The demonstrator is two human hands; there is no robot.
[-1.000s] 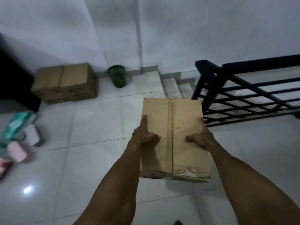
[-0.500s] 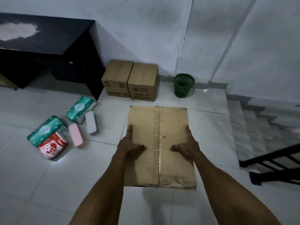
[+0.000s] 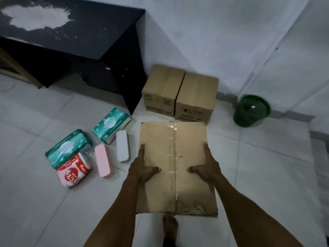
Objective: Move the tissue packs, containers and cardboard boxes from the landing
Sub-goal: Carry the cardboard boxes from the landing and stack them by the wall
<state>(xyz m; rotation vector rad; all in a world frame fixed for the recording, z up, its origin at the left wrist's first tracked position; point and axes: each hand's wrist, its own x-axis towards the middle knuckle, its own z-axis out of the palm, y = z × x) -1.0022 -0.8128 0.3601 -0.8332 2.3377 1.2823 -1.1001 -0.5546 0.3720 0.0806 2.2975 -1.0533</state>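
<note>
Both my left hand point(image 3: 142, 168) and right hand point(image 3: 207, 166) clasp the taped cardboard box point(image 3: 175, 175) by its sides, thumbs on top, above the tiled floor point(image 3: 258, 175). Ahead, two wall boxes point(image 3: 196, 97) stand against the wall, between a black table point(image 3: 71, 32) and a green bucket point(image 3: 252, 110). To the left lie green tissue packs point(image 3: 68, 147), a red pack point(image 3: 73, 171), a pink container point(image 3: 102, 160) and a white container point(image 3: 122, 146). All print is too blurred to read. A second ago I faced the stair railing; the wall boxes are now nearer.
</note>
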